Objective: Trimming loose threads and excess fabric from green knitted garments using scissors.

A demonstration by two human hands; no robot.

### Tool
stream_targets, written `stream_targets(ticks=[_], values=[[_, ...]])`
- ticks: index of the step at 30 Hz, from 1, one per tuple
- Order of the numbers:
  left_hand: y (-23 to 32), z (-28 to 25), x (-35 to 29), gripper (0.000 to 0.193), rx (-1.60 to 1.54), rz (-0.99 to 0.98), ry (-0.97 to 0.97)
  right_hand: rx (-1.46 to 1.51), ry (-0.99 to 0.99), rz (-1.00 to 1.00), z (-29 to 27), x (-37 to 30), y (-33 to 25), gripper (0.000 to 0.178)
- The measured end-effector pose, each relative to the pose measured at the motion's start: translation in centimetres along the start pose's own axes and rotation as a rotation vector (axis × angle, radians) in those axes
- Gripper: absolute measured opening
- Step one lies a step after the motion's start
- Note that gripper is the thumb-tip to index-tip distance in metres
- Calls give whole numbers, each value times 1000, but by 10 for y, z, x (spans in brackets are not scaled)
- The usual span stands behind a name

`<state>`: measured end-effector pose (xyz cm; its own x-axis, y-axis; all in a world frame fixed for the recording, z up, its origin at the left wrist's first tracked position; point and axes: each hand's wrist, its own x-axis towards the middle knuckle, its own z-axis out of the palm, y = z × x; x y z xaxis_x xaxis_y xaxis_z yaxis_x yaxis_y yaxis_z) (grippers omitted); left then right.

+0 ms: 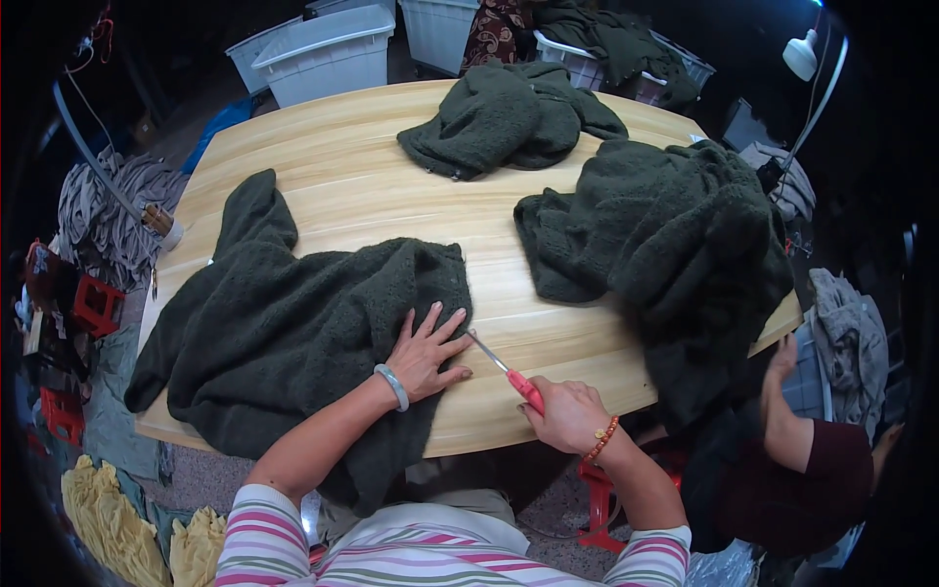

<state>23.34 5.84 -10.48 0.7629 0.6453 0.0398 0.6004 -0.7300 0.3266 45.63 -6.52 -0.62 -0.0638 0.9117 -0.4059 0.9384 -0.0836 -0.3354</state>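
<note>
Currently, left hand [427, 357]: open and flat, fingers spread toward 1 o'clock, pressing on the garment near its right edge without gripping it; a pale bangle [392, 387] circles the wrist.
Right hand [570, 419]: closed round the handle of a red-handled tool [525, 389], at about 5 o'clock on the table; a beaded bracelet [602, 438] sits on the wrist.
Tool shaft: slim, metal, pointing toward 10 o'clock, its tip at the garment's right edge; whether it touches the fabric I cannot tell.
Garment under the hand: a dark green fleece garment [293, 313] spread over the table's 8 to 9 o'clock side, one narrow part reaching toward 11, the near end hanging over the edge at 7.
Table: a wood-grain tabletop [499, 225].
Other fleece: one dark green heap [489, 122] at 12 o'clock, a larger dark green pile [665, 225] at 3, drooping over the edge toward 4.
Co-worker: a maroon-sleeved person [802, 479] at 4 o'clock, arm reaching toward the table edge.
Surroundings: white plastic tub [328, 59] at 11, grey fabric pile [108, 210] at 10, yellow cloth [112, 519] at 7.
</note>
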Motion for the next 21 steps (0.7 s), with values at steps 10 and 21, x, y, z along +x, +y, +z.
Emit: stream_targets(ticks=[10,21], values=[[-19,-34,27,36,-723,-110,-9,110,112,14,-2,-13,4,37],[-24,0,41,46,21,-65,123,-17,160,28,-16,16,3,30]])
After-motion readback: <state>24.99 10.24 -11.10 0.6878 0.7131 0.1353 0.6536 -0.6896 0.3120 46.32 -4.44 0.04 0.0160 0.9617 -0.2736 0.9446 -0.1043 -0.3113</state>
